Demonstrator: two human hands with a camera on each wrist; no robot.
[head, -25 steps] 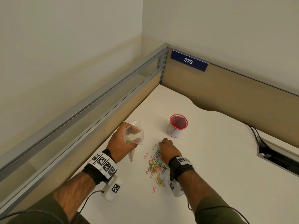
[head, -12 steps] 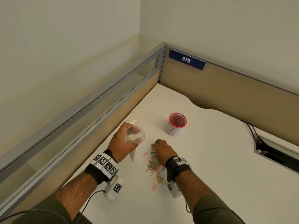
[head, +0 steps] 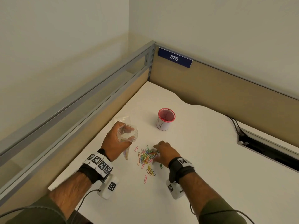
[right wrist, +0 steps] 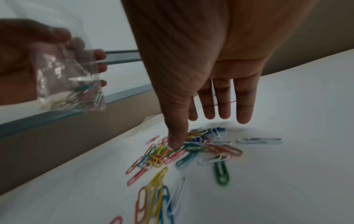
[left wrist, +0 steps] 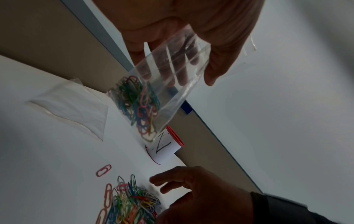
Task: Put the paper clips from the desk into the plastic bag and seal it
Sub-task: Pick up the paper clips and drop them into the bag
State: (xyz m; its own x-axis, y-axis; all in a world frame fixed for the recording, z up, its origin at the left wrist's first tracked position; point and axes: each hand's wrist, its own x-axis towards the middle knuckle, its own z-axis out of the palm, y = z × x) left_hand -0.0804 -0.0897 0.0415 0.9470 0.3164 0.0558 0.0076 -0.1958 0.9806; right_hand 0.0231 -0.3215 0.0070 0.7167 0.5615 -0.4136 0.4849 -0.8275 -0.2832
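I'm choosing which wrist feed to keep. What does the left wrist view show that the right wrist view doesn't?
Only the left wrist view: a second plastic bag lying flat, and the red-rimmed cup.

Only the right wrist view: the right hand's thumb touching the pile, fingers straight.

Both: the left hand holding the partly filled bag, loose paper clips, the desk.

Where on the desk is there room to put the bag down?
Bare desk lies right of the right hand, between the red cup and the cable slot. Crowded: paper clips between both hands.
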